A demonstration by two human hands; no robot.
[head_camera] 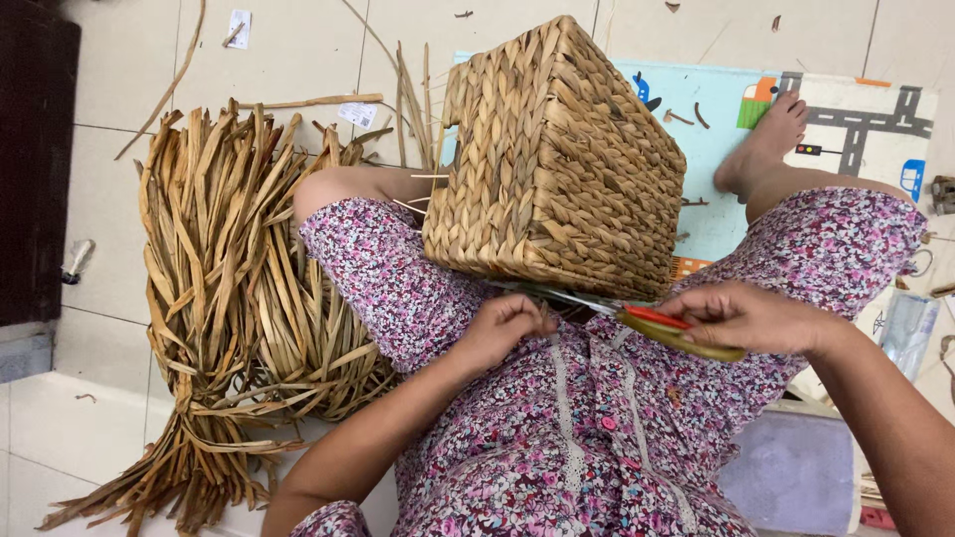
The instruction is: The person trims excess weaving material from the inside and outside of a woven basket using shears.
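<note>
On my lap rests the square woven straw basket [557, 159], tipped on its side. My right hand [746, 316] grips red-and-olive scissors [657, 323] at its lower rim; left hand [502, 328] pinches a strand there. I'd snip flush, blades clear of the weave.

You're sitting on a pale tiled floor [298, 50]; a child's road-print play mat [856, 109] lies ahead, dark wooden furniture [35, 169] at your left
</note>
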